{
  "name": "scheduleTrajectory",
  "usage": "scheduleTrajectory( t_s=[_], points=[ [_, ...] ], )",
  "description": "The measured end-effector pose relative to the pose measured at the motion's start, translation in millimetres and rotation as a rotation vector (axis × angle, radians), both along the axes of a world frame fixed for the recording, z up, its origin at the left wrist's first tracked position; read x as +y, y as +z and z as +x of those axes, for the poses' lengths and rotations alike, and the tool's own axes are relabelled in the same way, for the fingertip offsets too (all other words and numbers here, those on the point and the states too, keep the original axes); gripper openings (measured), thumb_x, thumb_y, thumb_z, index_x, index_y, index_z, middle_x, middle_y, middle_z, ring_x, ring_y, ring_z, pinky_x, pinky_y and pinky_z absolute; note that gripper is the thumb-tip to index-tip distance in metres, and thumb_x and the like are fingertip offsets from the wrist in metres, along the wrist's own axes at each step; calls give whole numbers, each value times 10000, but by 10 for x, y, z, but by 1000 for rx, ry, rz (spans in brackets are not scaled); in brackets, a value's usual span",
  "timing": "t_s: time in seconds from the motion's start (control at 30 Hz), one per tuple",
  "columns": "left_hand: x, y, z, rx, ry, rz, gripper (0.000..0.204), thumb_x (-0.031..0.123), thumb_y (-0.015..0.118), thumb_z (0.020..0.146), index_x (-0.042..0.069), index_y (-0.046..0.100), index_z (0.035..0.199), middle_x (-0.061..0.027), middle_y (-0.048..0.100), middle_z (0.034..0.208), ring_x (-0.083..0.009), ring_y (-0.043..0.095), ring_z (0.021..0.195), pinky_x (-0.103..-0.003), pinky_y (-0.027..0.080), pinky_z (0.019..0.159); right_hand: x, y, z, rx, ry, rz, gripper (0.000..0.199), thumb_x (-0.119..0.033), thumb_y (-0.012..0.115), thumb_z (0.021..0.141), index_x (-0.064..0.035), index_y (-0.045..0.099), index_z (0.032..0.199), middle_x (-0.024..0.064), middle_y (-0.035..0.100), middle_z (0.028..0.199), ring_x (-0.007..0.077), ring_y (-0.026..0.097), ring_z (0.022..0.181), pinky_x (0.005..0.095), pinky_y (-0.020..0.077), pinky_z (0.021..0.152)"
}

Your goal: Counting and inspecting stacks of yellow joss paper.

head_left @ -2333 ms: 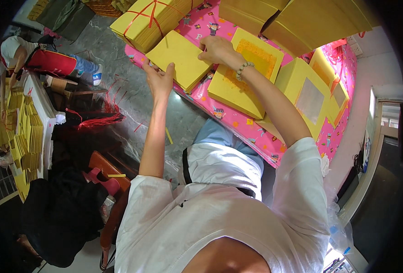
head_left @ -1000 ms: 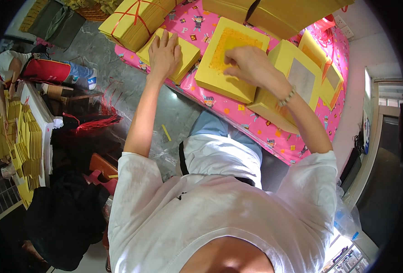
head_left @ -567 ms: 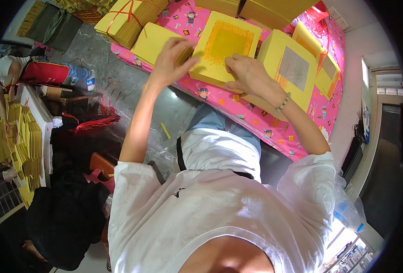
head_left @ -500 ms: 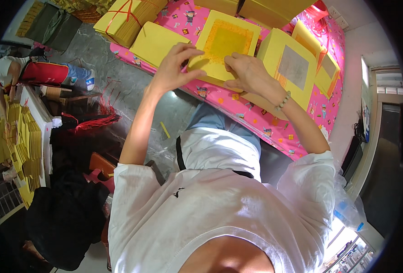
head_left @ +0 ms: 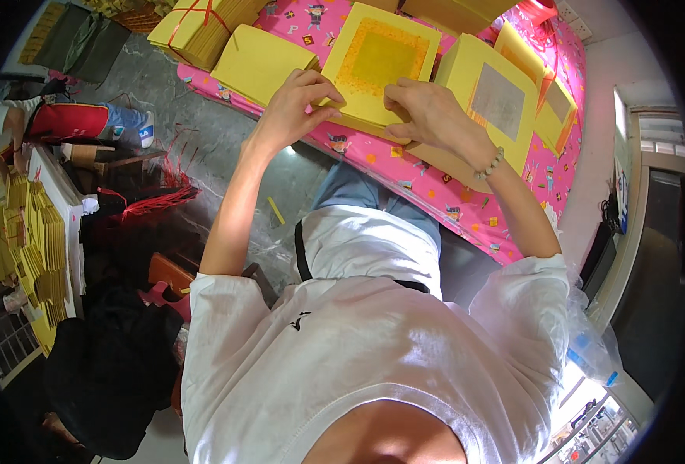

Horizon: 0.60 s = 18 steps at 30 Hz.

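Note:
A stack of yellow paper (head_left: pixel 350 93) lies on the pink table in front of me, its top sheet bearing a gold square with a mottled orange border. At its near left corner, my left hand (head_left: pixel 297 107) closes thumb and fingers on the paper. My right hand (head_left: pixel 435 116), a beaded bracelet on its wrist, grips the near edge right of the middle with curled fingers. How many sheets either hand holds cannot be made out. To the right sits another yellow stack (head_left: pixel 454 69) with a silvery-grey square on top. A plain yellow stack (head_left: pixel 261 62) lies to the left.
The pink printed tablecloth (head_left: pixel 435 189) covers the table. A yellow bundle (head_left: pixel 195 31) tied with red string stands far left, with more yellow stacks behind. Red strings (head_left: pixel 157 203) hang off to the left. A person (head_left: pixel 17 124) works there beside yellow piles (head_left: pixel 37 240).
My left thumb and fingers have drawn together at the paper's corner. The right hand's fingers have shifted slightly along the near edge. The whole view has moved a little.

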<state>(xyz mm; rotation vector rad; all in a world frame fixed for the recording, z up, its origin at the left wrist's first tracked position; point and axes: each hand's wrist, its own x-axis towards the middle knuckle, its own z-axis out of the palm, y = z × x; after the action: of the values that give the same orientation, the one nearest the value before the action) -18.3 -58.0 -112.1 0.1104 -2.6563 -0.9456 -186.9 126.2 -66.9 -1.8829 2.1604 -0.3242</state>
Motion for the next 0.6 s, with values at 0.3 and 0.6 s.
scheduleTrajectory(
  t_s=[0.3,0.6],
  points=[
    [-24,51,-28,12,-8,17,128,155,712,752,65,670,833,-59,598,817,-248,542,812,-343,451,697,-38,83,-184,-214,23,122,195,-193,655,770,-7,602,795,143,619,767,287,607,736,374,478,683],
    [-15,104,-74,17,15,19,102,152,655,811,53,654,835,-80,605,765,-253,545,755,-349,448,683,13,35,-150,-125,100,-32,237,-226,652,756,-10,559,791,142,594,703,309,589,708,402,459,662]
  ],
)
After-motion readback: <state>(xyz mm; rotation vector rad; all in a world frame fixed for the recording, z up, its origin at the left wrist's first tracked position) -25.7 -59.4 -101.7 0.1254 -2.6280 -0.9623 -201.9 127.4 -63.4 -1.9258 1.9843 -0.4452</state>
